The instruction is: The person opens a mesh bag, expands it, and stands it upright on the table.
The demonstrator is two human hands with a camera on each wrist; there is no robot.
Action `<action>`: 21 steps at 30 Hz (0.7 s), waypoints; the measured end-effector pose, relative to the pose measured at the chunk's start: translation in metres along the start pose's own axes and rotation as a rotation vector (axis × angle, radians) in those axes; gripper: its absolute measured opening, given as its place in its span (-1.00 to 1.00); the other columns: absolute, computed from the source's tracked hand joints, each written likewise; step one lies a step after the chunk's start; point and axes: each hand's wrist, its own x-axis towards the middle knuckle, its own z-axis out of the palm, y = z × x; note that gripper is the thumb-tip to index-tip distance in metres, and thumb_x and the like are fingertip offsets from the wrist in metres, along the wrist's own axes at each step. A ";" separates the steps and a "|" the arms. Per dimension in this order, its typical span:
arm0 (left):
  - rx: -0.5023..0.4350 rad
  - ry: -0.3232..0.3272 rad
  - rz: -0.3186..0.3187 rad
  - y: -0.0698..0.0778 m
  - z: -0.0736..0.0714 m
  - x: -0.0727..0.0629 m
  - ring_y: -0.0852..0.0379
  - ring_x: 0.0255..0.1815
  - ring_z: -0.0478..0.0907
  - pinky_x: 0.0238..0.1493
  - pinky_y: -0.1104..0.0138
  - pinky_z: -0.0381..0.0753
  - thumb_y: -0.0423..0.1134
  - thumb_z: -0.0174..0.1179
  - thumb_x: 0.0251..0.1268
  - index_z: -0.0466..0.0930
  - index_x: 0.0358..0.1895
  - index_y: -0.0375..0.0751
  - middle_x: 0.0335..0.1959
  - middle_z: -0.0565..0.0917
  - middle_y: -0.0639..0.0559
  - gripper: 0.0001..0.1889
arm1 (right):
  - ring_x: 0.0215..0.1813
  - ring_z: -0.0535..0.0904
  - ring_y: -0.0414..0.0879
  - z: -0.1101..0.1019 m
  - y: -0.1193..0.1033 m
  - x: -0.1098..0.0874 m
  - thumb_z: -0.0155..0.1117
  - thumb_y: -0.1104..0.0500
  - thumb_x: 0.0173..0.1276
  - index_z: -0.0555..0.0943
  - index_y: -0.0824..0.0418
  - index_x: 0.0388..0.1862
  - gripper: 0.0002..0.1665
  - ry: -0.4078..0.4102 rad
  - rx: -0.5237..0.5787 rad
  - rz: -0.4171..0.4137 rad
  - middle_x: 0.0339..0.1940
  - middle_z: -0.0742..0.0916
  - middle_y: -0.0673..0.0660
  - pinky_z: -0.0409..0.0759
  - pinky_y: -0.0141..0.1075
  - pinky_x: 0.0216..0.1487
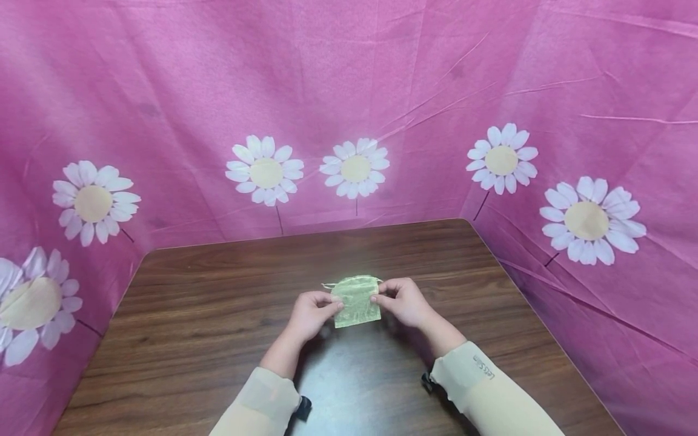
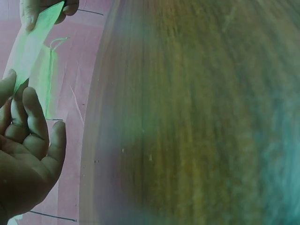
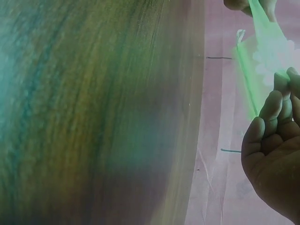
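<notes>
A small light-green drawstring pouch (image 1: 357, 301) of sheer fabric is held up over the table between both hands. Its left side edge is pinched by my left hand (image 1: 314, 313), thumb in front and fingers behind. My right hand (image 1: 406, 301) pinches the opposite edge the same way. Pale cord ends stick out at the pouch's top corners. In the left wrist view the pouch (image 2: 35, 44) stretches from the left hand (image 2: 30, 140) up to the other hand. The right wrist view shows the pouch (image 3: 269, 37) above the right hand (image 3: 276, 145), whose lower fingers are loosely bent.
The dark wood-grain table (image 1: 218, 266) lies under both hands. A pink cloth (image 1: 327, 72) printed with white daisies stands around its back and sides. Beige sleeves (image 1: 262, 399) cover the forearms, with a black strap piece (image 1: 303, 408) at the left wrist.
</notes>
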 end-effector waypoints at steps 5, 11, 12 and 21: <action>-0.021 0.004 -0.004 -0.001 0.002 0.000 0.26 -0.49 0.60 -0.27 0.39 0.63 -0.40 0.47 0.24 0.82 -0.26 -0.43 -0.43 0.79 -0.08 -0.89 | -0.39 0.54 -0.26 -0.002 0.002 -0.002 0.49 0.40 0.32 0.80 0.33 -0.34 -0.96 -0.038 0.010 0.005 -0.43 0.79 0.09 0.50 -0.42 -0.33; 0.010 0.036 0.009 -0.002 0.002 0.000 0.24 -0.38 0.62 -0.15 0.34 0.64 -0.38 0.50 0.21 0.83 -0.30 -0.40 -0.32 0.80 -0.09 -0.89 | -0.43 0.50 -0.26 -0.001 0.003 -0.004 0.52 0.32 0.33 0.81 0.32 -0.33 -0.94 -0.070 -0.011 0.012 -0.50 0.73 -0.02 0.48 -0.41 -0.36; 0.013 0.037 0.010 -0.002 0.002 0.000 0.24 -0.37 0.62 -0.14 0.33 0.64 -0.38 0.51 0.21 0.83 -0.30 -0.39 -0.30 0.81 -0.09 -0.89 | -0.43 0.50 -0.26 -0.001 0.002 -0.004 0.52 0.32 0.33 0.81 0.32 -0.33 -0.94 -0.067 -0.015 0.010 -0.50 0.74 -0.02 0.48 -0.41 -0.36; 0.028 -0.020 0.025 -0.005 0.001 -0.004 0.24 -0.30 0.67 -0.17 0.42 0.62 -0.37 0.49 0.23 0.83 -0.27 -0.39 -0.33 0.83 -0.12 -0.88 | -0.48 0.47 -0.28 -0.004 0.002 -0.005 0.52 0.35 0.33 0.81 0.34 -0.33 -0.96 -0.032 -0.015 0.003 -0.56 0.69 -0.06 0.44 -0.43 -0.43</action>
